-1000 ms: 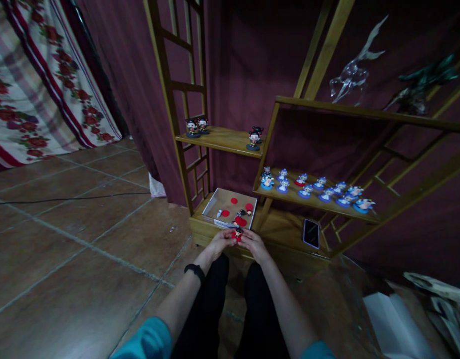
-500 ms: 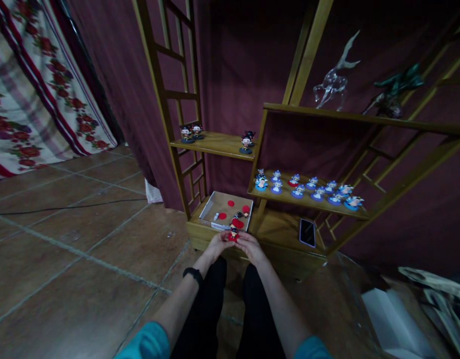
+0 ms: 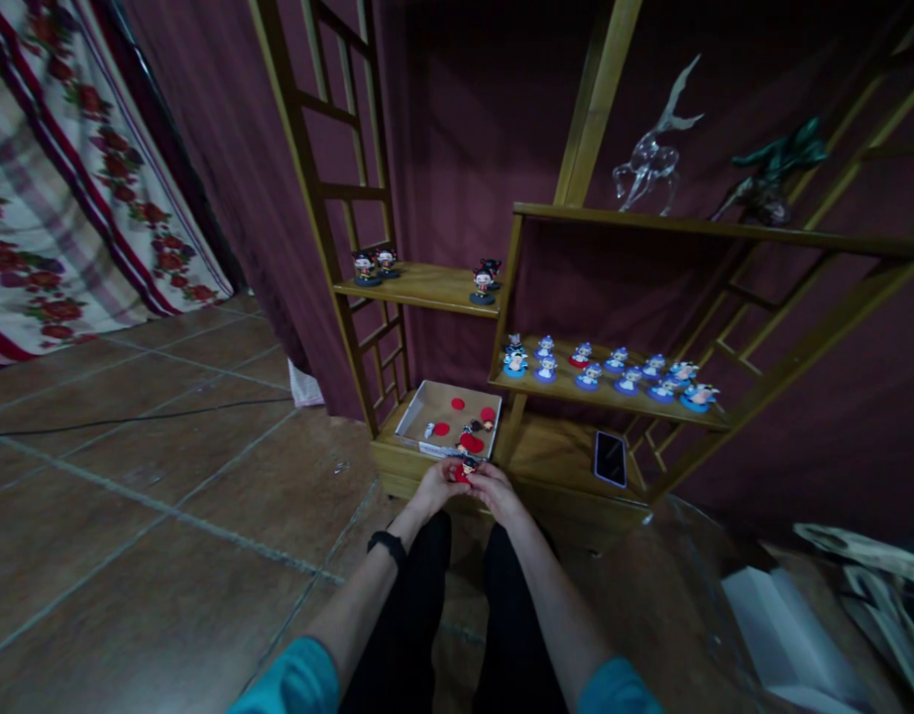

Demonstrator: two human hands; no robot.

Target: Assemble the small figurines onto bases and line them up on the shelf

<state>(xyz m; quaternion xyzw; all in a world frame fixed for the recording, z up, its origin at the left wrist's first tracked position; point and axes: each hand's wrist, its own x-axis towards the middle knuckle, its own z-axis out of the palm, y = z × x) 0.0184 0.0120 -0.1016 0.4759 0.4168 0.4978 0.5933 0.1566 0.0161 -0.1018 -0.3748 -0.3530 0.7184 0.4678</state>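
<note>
Between both hands, just in front of the shallow box, is a small black-haired figurine (image 3: pixel 468 466) with a red round base (image 3: pixel 461 476). My left hand (image 3: pixel 436 488) grips the base from the left, fingers closed. My right hand (image 3: pixel 496 488) is closed on the figurine's right side. Whether figurine and base are joined I cannot tell. The open cardboard box (image 3: pixel 404 426) holds several red discs (image 3: pixel 458 404) and a few small figurine pieces, bunched mostly at its right side.
Dark-based figurines (image 3: pixel 482 286) stand on the left shelf (image 3: pixel 434 285). Blue and purple figurines (image 3: pixel 589 376) line the right shelf. Above are a clear deer ornament (image 3: pixel 650 159) and a green sculpture (image 3: pixel 773 174). A phone (image 3: pixel 610 460) lies on the bottom board; a white box (image 3: pixel 776 625) sits at right.
The figurine has tilted and shifted slightly to the right over its red base. Both hands stay in nearly the same place. The view has moved a little.
</note>
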